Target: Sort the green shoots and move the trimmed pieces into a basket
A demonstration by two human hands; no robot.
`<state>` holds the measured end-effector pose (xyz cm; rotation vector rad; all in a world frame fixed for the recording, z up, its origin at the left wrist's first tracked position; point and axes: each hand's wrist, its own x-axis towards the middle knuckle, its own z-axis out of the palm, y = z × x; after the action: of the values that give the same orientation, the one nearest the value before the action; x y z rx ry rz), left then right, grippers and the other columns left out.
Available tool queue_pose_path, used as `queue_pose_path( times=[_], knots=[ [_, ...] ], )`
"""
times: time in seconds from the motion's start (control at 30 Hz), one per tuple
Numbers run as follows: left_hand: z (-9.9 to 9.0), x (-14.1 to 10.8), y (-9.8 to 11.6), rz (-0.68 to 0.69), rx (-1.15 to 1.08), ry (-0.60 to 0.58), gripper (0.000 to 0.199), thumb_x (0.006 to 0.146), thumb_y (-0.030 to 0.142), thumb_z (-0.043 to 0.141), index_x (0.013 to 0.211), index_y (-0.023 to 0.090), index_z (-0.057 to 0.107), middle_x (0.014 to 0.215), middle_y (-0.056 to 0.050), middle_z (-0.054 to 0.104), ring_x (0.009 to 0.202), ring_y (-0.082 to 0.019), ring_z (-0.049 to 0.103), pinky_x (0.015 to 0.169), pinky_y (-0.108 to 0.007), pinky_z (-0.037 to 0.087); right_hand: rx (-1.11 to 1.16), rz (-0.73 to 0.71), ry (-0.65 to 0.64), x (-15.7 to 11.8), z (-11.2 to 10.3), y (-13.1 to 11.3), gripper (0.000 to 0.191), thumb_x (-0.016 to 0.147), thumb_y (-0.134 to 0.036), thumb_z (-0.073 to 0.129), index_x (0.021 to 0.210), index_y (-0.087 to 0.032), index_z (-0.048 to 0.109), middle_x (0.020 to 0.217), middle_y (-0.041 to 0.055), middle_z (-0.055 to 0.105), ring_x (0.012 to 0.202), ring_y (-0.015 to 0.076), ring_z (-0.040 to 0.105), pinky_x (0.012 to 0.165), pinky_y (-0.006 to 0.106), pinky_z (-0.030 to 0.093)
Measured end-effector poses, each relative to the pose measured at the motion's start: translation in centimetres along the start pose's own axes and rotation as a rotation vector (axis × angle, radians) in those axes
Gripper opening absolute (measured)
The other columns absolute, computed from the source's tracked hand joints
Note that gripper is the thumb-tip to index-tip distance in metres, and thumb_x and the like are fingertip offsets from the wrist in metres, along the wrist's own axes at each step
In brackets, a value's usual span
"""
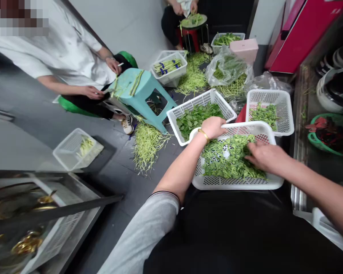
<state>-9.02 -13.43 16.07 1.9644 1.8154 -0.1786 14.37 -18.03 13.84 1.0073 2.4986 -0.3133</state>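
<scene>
A white perforated plastic basket point(208, 182) sits right in front of my body, with curly leafy greens point(228, 158) spread over its bottom. At the far rim of this basket is my left hand point(213, 128), closed around the edge and wearing a gold bracelet. My right hand point(264, 155) reaches into the greens from the right, its fingers curled at the leaves and their tips partly hidden. Just beyond stands a second white basket point(173, 114) of darker green leaves point(197, 118). To the right of that, a smaller white basket point(286, 114) holds more greens point(264, 114).
A seated person point(82, 57) works at a turquoise stool point(140, 89) on the left. Another person's hands point(185, 7) are at a small round stool behind. Stem trimmings point(148, 146) litter the floor. Metal shelving point(88, 209) stands lower left; a counter point(305, 99) runs along the right.
</scene>
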Motion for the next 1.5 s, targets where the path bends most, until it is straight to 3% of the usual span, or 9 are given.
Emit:
queue_pose_path(
  times=[0.2,0.43,0.57,0.73,0.9,1.1,1.2,1.3,1.5],
  knots=[
    [0.2,1.0,2.1,0.069,-0.083,0.004,0.027,0.099,0.029,0.074,0.120,0.018,0.087,0.117,-0.015,0.082,0.117,-0.032,0.075,0.093,-0.039,0.053,0.080,0.145,-0.078,0.9,1.0,-0.1,0.055,0.107,-0.032,0.056,0.152,0.000,0.056,0.128,0.0344,0.073,0.105,0.0403,0.080,0.084,0.045,0.061],
    [0.5,2.4,1.2,0.208,-0.337,0.056,0.038,0.106,0.039,0.066,0.077,0.016,0.073,0.071,-0.002,0.060,0.073,-0.017,0.054,0.077,-0.034,0.040,0.803,-0.133,0.188,0.7,-0.5,2.5,0.057,0.104,-0.043,0.062,0.156,-0.021,0.060,0.133,0.0150,0.079,0.100,0.0277,0.080,0.095,0.045,0.064],
    [0.2,2.5,0.7,0.242,-0.577,0.095,0.048,0.108,0.032,0.061,0.062,0.020,0.056,0.062,0.003,0.046,0.066,-0.014,0.043,0.073,-0.032,0.035,0.516,0.064,0.145,0.1,-0.9,5.5,0.034,0.105,-0.033,0.060,0.132,-0.016,0.074,0.115,0.0192,0.082,0.100,0.0342,0.079,0.094,0.049,0.061],
    [0.9,0.7,0.8,0.242,-0.786,0.291,0.023,0.102,0.021,0.065,0.082,0.017,0.074,0.086,-0.002,0.076,0.083,-0.014,0.063,0.083,-0.028,0.046,0.088,0.008,-0.205,-0.6,0.5,2.8,0.026,0.106,-0.024,0.058,0.123,-0.014,0.075,0.114,0.0195,0.082,0.100,0.0336,0.080,0.080,0.039,0.057],
    [3.4,-3.0,0.8,0.307,-0.333,0.102,0.014,0.100,0.021,0.070,0.099,0.019,0.084,0.108,-0.009,0.084,0.108,-0.024,0.074,0.100,-0.037,0.053,0.082,0.017,-0.053,-0.5,0.3,2.1,0.032,0.111,-0.027,0.047,0.116,-0.016,0.077,0.110,0.0173,0.081,0.092,0.0305,0.078,0.070,0.036,0.050],
    [4.6,-3.5,1.9,0.257,0.088,-0.171,0.016,0.097,0.018,0.069,0.104,0.018,0.083,0.111,-0.013,0.084,0.107,-0.029,0.076,0.086,-0.036,0.054,0.210,-0.054,0.067,3.9,-0.4,2.1,0.024,0.106,-0.034,0.060,0.105,-0.018,0.079,0.113,0.0163,0.082,0.096,0.0298,0.075,0.074,0.037,0.048],
    [4.3,-3.0,1.0,0.214,-0.201,-0.148,0.018,0.093,0.011,0.066,0.079,0.018,0.075,0.085,-0.006,0.079,0.084,-0.019,0.072,0.079,-0.030,0.052,0.414,-0.108,0.079,4.8,-0.4,2.9,0.016,0.100,-0.025,0.064,0.089,-0.020,0.075,0.096,0.0093,0.080,0.086,0.0236,0.071,0.072,0.034,0.045],
    [4.0,-2.9,0.2,0.167,-0.795,-0.127,0.013,0.097,0.025,0.073,0.087,0.017,0.072,0.081,-0.001,0.074,0.073,-0.011,0.067,0.070,-0.023,0.052,0.878,-0.092,0.162,4.2,-0.6,4.5,0.024,0.096,-0.041,0.073,0.083,-0.021,0.071,0.074,0.0008,0.069,0.066,0.0160,0.060,0.065,0.031,0.043],
    [3.9,-3.0,1.9,-0.040,-1.560,-0.418,0.047,0.109,0.061,0.060,0.102,0.016,0.069,0.081,-0.007,0.077,0.059,-0.015,0.074,0.046,-0.020,0.050,1.268,-0.106,0.221,3.0,-1.9,5.0,0.047,0.091,-0.068,0.076,0.087,-0.022,0.069,0.072,0.0006,0.068,0.056,0.0135,0.056,0.057,0.030,0.045]
  ],
)
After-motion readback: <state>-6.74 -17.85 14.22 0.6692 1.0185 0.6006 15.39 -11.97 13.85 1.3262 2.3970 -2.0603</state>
